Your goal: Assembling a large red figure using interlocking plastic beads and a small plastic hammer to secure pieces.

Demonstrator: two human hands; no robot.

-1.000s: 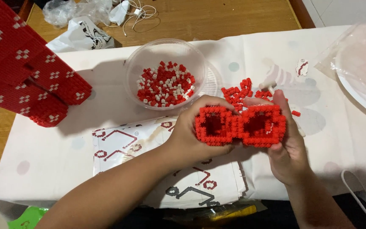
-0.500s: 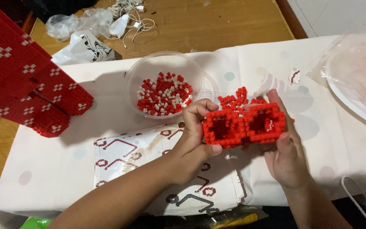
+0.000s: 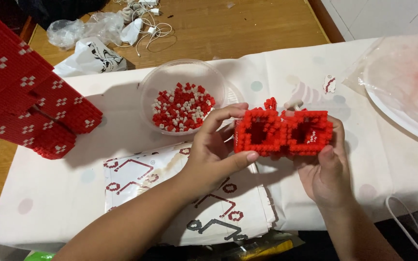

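hands [image 3: 272,159] both grasping red brick block [image 3: 282,132], clear bowl [image 3: 156,87] holding red and white bricks [image 3: 182,107]

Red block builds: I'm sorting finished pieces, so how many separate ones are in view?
2. The two-cell red block piece is held between left hand and right hand; the large red block structure stands at the table's left edge. Others may lie off-frame.

My left hand [image 3: 214,154] and my right hand [image 3: 326,170] are both bare: I wear no gloves, rings or watch on what shows of them. Both forearms are uncovered as well, with no sleeve reaching into view on either side. My fingernails are short and plain, without polish. The fingers are rounded and fairly short, and the wrists carry no band or strap.
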